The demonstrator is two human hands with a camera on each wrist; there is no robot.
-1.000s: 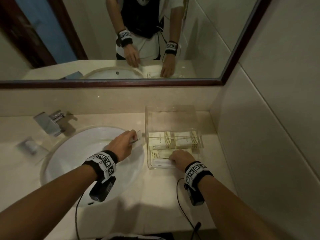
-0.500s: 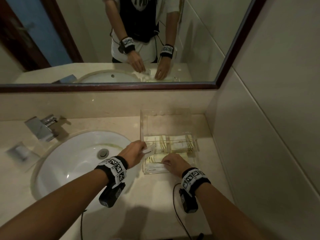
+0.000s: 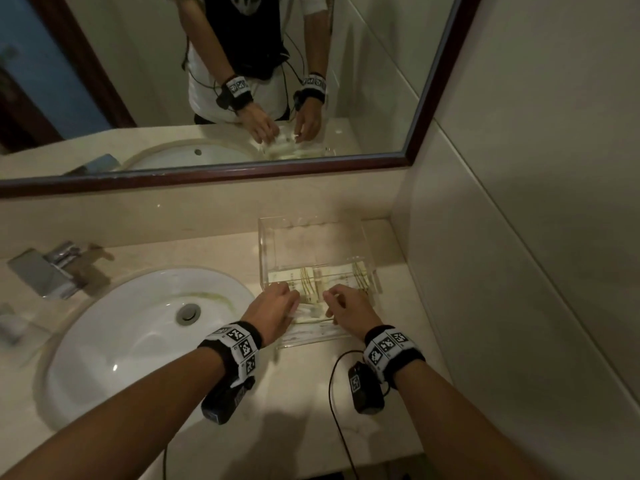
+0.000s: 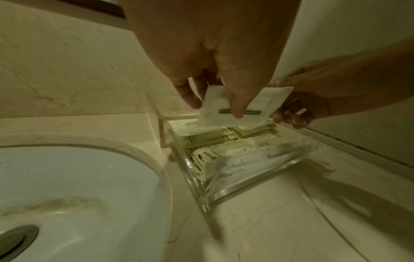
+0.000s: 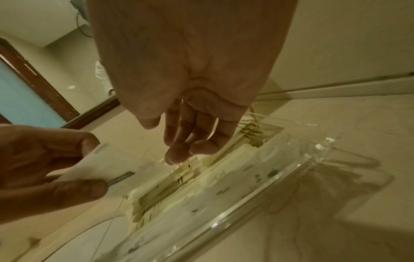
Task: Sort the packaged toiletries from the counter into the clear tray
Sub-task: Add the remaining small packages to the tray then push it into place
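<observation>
One white packet (image 4: 235,106) with a dark label strip is pinched between the thumb and fingers of the left hand (image 3: 273,311), held just above the near left part of the clear tray (image 3: 369,252). Several more packets (image 3: 332,275) with yellowish stripes already lie in the tray's near half, side by side in rows, and a pale wrapped one (image 4: 241,159) lies along the near wall. The tray's far half shows only its clear bottom. The right hand (image 3: 349,306) hovers over the near right part of the tray with fingers (image 5: 179,152) hanging down loosely toward the packets; it grips nothing, though whether the fingertips touch a packet cannot be told. The tray sits on the beige counter (image 3: 304,393), to the right of the white sink (image 3: 145,341) and close to the right wall. A metal tap (image 3: 45,271) stands at the far left of the sink, and a framed mirror (image 3: 381,98) hangs above the counter.
</observation>
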